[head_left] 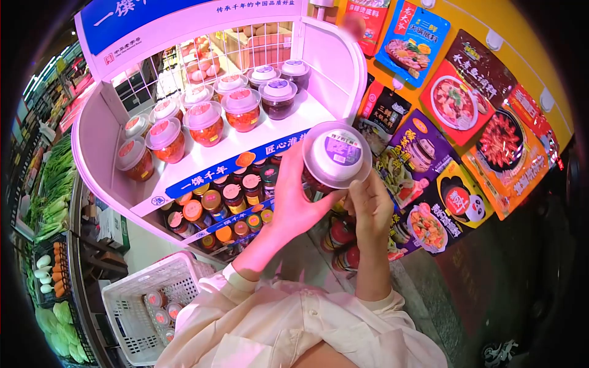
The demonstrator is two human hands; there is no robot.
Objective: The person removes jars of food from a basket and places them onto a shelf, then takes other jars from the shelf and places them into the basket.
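Between my hands is a round plastic tub (318,161) with a domed pale lid and a purple label with a barcode. My left hand (294,195) grips its left side, with the thumb stretched under the near edge. From the right, my right hand (371,205) has its fingertips bent against the tub's near right rim. Behind it, on the top shelf, stand several similar tubs; a red-filled tub (204,126) and a dark-filled tub (278,103) are among them. The tub's contents are mostly hidden by the lid and my hand.
The pink-lit display stand (319,101) holds lidded jars (233,195) on lower shelves. Seasoning packets (457,98) hang at the right. A white basket (129,306) with several jars is at lower left. Vegetables (52,202) line the far left.
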